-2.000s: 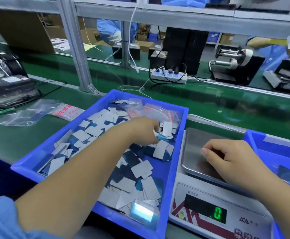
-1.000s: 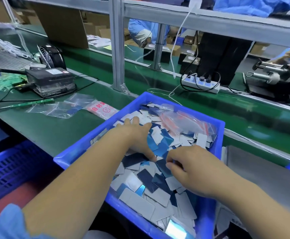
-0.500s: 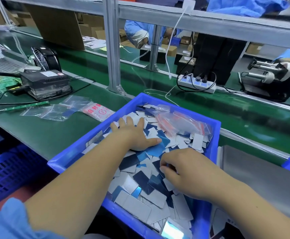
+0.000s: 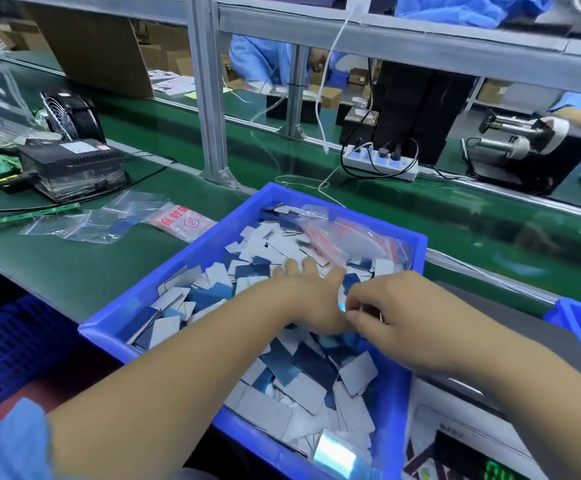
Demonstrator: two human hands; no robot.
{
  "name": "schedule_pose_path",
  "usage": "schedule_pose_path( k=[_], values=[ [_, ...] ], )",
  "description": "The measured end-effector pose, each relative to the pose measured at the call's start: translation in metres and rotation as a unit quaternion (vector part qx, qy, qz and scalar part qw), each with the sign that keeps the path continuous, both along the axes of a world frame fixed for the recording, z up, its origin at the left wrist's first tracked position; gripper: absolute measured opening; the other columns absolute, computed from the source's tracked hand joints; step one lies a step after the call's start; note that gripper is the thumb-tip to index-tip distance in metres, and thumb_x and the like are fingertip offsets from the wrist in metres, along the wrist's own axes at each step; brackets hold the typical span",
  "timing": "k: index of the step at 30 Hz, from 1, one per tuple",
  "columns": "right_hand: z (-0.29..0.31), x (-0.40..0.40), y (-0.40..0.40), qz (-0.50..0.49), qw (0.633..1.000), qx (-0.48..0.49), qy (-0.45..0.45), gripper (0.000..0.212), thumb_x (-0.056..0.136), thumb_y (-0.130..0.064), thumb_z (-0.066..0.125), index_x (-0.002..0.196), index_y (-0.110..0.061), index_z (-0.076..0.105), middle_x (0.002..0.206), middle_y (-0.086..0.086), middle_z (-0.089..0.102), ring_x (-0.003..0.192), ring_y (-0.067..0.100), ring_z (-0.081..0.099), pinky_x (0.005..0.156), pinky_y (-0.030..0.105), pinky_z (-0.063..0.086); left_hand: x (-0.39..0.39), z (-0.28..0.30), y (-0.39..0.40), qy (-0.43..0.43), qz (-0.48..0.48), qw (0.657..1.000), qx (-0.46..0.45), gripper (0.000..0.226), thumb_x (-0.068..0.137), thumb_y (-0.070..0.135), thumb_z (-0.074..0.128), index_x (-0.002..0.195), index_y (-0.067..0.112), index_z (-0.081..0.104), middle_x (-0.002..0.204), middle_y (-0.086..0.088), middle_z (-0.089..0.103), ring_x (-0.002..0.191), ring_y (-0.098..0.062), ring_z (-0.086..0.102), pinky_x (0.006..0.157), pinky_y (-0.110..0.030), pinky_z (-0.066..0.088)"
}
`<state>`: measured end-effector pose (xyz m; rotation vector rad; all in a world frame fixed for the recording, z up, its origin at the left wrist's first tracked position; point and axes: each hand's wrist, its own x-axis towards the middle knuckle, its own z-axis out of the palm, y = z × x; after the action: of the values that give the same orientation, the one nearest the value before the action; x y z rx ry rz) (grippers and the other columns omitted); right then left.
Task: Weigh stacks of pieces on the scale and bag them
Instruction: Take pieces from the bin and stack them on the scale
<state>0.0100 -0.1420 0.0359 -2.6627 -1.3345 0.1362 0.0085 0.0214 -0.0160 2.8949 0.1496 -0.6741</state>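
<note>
Both hands are down in the blue bin, meeting over the middle of the pile. The left hand lies palm-down on the loose pieces, fingers stretched forward and a little spread, pressing on them rather than gripping. The right hand comes in from the scale side with its fingers curled inward, thumb and fingertips pinching a few pieces right against the left hand's thumb; the exact count is hidden by the fingers. Around them the bin is heaped with small rectangular cards, some showing a white face, some a shiny blue one, lying at all angles. At the bin's far end sit clear zip bags with red strips, resting on top of the pieces. Just to the right of the bin stands the scale, its steel pan partly under the right forearm and its green display cut off at the lower edge. More empty bags lie on the green belt to the left, near a black box and a small fan.
</note>
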Motion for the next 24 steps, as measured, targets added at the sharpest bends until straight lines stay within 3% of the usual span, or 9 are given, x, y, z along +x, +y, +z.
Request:
schedule_pose_path(
  k=[4, 8, 10, 14, 18, 20, 24],
  values=[
    [0.002, 0.004, -0.012, -0.014, 1.000, -0.011, -0.002, 0.014, 0.092, -0.037, 0.049, 0.088, -0.031, 0.061, 0.080, -0.009, 0.064, 0.072, 0.007, 0.052, 0.065, 0.029, 0.046, -0.001, 0.006, -0.006, 0.000, -0.041, 0.997, -0.065, 0.087, 0.069, 0.077, 0.050, 0.142, 0.045, 0.014, 0.149, -0.010, 0.022, 0.140, -0.041, 0.018, 0.110, -0.056, 0.029],
    [0.000, 0.006, -0.024, -0.032, 0.999, -0.004, 0.012, 0.015, 0.093, -0.039, 0.051, 0.090, -0.031, 0.064, 0.074, -0.014, 0.062, 0.071, 0.002, 0.054, 0.062, 0.023, 0.044, 0.007, 0.020, 0.006, -0.047, -0.008, 0.984, -0.174, 0.086, 0.074, 0.060, 0.068, 0.143, 0.048, 0.018, 0.148, -0.004, 0.029, 0.129, -0.030, 0.042, 0.103, -0.049, 0.042],
    [-0.001, 0.008, -0.029, -0.038, 0.999, -0.004, 0.018, 0.015, 0.094, -0.039, 0.051, 0.089, -0.031, 0.064, 0.072, -0.015, 0.060, 0.070, 0.001, 0.052, 0.062, 0.023, 0.042, 0.012, 0.022, 0.009, -0.067, 0.018, 0.990, -0.125, 0.084, 0.076, 0.062, 0.068, 0.144, 0.044, 0.022, 0.146, -0.006, 0.030, 0.130, -0.030, 0.039, 0.099, -0.047, 0.045],
    [-0.001, 0.009, -0.043, -0.054, 0.998, 0.005, 0.027, 0.014, 0.094, -0.041, 0.051, 0.084, -0.036, 0.060, 0.071, -0.017, 0.059, 0.072, 0.001, 0.053, 0.065, 0.025, 0.046, 0.014, 0.015, 0.004, -0.025, 0.012, 1.000, -0.007, 0.095, 0.072, 0.081, 0.061, 0.148, 0.036, 0.025, 0.153, -0.007, 0.027, 0.138, -0.032, 0.029, 0.091, -0.048, 0.042],
    [0.000, 0.009, -0.054, -0.067, 0.997, 0.005, 0.035, 0.013, 0.093, -0.039, 0.051, 0.085, -0.036, 0.061, 0.073, -0.011, 0.064, 0.074, 0.005, 0.057, 0.070, 0.035, 0.052, 0.016, 0.021, 0.003, 0.020, -0.016, 1.000, -0.016, 0.108, 0.055, 0.084, 0.071, 0.142, 0.035, 0.030, 0.135, 0.001, 0.045, 0.107, -0.025, 0.048, 0.078, -0.039, 0.043],
    [0.001, 0.009, -0.059, -0.071, 0.997, 0.005, 0.039, 0.013, 0.093, -0.040, 0.050, 0.086, -0.036, 0.061, 0.074, -0.011, 0.066, 0.074, 0.005, 0.057, 0.071, 0.035, 0.052, 0.014, 0.024, 0.002, 0.034, -0.020, 0.999, -0.019, 0.112, 0.051, 0.079, 0.079, 0.142, 0.035, 0.030, 0.127, 0.006, 0.052, 0.102, -0.023, 0.051, 0.074, -0.038, 0.044],
    [0.001, 0.010, -0.067, -0.077, 0.996, 0.005, 0.039, 0.015, 0.094, -0.042, 0.050, 0.091, -0.035, 0.063, 0.078, -0.012, 0.067, 0.079, 0.002, 0.056, 0.074, 0.034, 0.052, 0.013, 0.026, -0.006, 0.016, -0.026, 1.000, -0.002, 0.091, 0.055, 0.069, 0.085, 0.124, 0.024, 0.045, 0.117, 0.004, 0.063, 0.096, -0.020, 0.058, 0.072, -0.037, 0.048]
  ],
)
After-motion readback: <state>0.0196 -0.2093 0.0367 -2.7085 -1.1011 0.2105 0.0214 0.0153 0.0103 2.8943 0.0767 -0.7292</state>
